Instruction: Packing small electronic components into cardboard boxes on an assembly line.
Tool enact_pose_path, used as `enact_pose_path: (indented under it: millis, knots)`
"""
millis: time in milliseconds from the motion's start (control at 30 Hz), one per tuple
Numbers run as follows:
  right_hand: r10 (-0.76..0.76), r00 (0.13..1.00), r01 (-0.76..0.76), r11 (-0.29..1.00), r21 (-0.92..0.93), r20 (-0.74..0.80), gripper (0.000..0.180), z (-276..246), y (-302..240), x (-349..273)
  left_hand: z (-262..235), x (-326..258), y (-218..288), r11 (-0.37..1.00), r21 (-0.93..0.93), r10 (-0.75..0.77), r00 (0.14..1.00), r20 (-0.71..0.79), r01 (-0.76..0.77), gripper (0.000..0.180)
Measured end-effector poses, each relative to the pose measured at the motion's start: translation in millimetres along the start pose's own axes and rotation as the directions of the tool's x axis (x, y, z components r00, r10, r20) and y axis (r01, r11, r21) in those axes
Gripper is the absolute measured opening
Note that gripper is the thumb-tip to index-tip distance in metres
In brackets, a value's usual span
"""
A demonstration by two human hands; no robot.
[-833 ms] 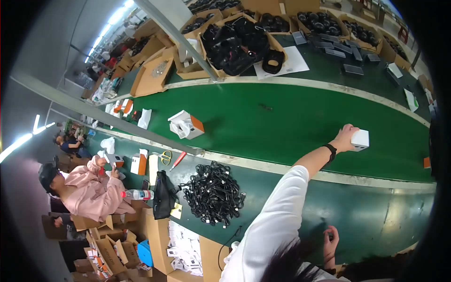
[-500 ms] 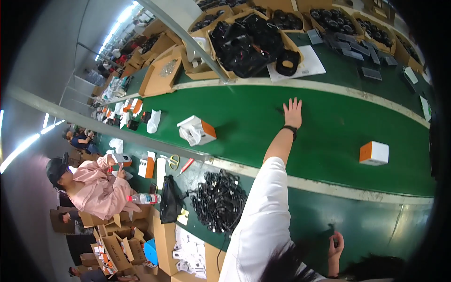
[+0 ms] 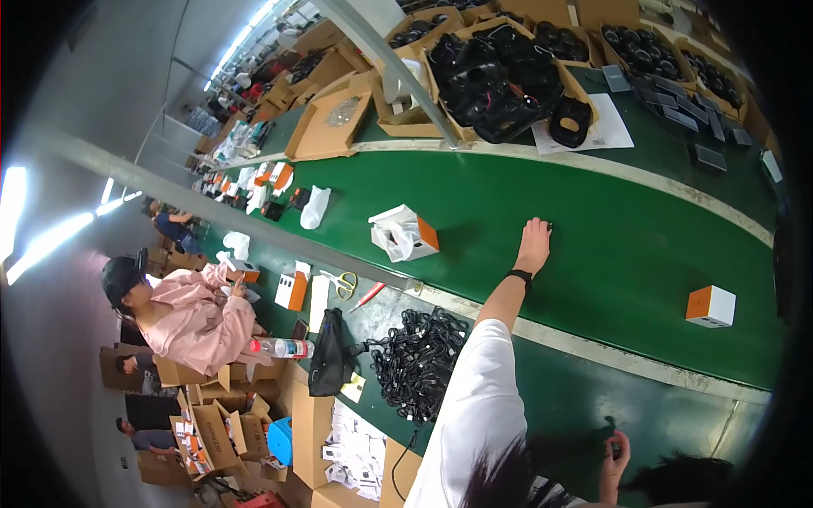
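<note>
Head view: L hand palm-down mid belt, fingers bent in by small dark bit, grip unclear; prob. pick-up, next calls for pinch. R hand nr counter near edge, fingers curled, can't tell hold. White/orange box twd belt's R end; open box w/ white bag nr near edge. Carton: white packets.

Pale grey wall, glowing strip lights, slanting metal post, long green worktable
</note>
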State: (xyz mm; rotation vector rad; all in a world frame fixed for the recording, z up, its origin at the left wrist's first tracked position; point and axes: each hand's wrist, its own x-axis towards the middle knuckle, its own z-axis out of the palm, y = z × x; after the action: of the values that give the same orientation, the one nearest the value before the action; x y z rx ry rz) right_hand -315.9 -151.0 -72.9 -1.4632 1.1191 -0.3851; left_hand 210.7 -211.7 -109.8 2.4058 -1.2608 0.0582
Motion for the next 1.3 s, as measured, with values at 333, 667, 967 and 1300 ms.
enact_pose_path:
  millis: [333,667,967,1300]
  knots:
    - [0.027,1.0,-0.027,0.999,-0.032,0.001,0.019,12,-55,-22,-170,-29,-67,0.902,0.148,-0.254,0.778,-0.574,0.404,0.035]
    - [-0.138,0.989,0.143,0.984,-0.107,0.052,0.016,11,-40,-40,-141,-57,-115,0.756,-0.09,-0.591,0.615,-0.522,0.649,0.027]
    - [-0.06,0.996,0.071,0.983,-0.169,0.066,0.032,23,-50,-61,-139,-103,-9,0.958,-0.267,-0.116,0.992,-0.04,0.102,0.013]
    - [-0.164,0.986,0.163,0.947,-0.275,0.017,0.089,51,-97,-92,-122,-332,224,0.581,-0.782,0.099,0.934,0.344,0.226,0.025]
